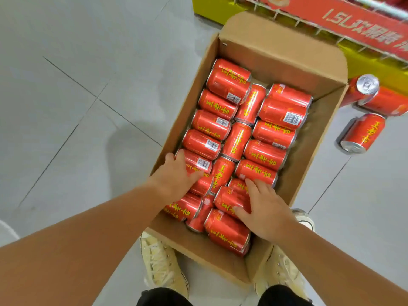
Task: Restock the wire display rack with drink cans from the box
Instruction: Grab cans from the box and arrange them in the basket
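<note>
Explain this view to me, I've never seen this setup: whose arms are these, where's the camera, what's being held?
No machine: a person's bare arms, filmed by one wide camera worn on the head, looking down. On the floor stands an open cardboard box filled with red drink cans lying on their sides. The left hand closes over a barcode can at the box's left wall; the right hand pinches a near can between fingers and thumb. Loose cans lie right, near the wire rack.
</note>
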### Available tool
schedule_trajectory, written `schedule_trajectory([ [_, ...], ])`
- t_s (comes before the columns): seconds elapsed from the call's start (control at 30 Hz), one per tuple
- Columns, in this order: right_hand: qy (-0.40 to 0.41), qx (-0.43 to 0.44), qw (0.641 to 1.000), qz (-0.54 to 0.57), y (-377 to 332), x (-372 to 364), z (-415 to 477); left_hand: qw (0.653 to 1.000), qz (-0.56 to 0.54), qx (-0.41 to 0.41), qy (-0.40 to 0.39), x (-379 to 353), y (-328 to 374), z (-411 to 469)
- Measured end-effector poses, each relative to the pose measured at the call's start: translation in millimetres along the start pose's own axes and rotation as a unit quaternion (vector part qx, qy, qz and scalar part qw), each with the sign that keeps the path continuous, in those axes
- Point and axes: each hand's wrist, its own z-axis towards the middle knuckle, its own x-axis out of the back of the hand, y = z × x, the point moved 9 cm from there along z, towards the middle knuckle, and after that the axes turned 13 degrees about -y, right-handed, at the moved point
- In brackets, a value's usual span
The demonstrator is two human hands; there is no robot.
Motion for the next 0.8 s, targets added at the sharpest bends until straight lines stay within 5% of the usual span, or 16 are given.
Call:
schedule_trajectory([
  [0.17,-0.025,-0.024,0.999,0.022,9.4,-21.6,20.3,0.984,-0.079,0.160,0.019,-14.2,-19.8,15.2],
  [0.3,-0.049,-0.020,0.998,0.025,13.4,-25.4,24.4,0.972,-0.139,0.184,0.031,-22.6,-23.0,24.7],
  [0.4,-0.052,-0.022,0.997,0.047,14.9,-24.8,22.8,0.979,-0.135,0.132,0.072,-21.2,-12.0,21.5],
  [0.6,0.022,-0.054,0.974,0.220,29.1,-16.6,14.0,0.980,-0.092,-0.141,0.109,-24.5,37.0,4.9],
  [0.8,0.088,-0.063,0.896,0.430,41.7,4.2,8.7,0.952,-0.272,-0.135,0.041,-29.3,34.3,25.6],
])
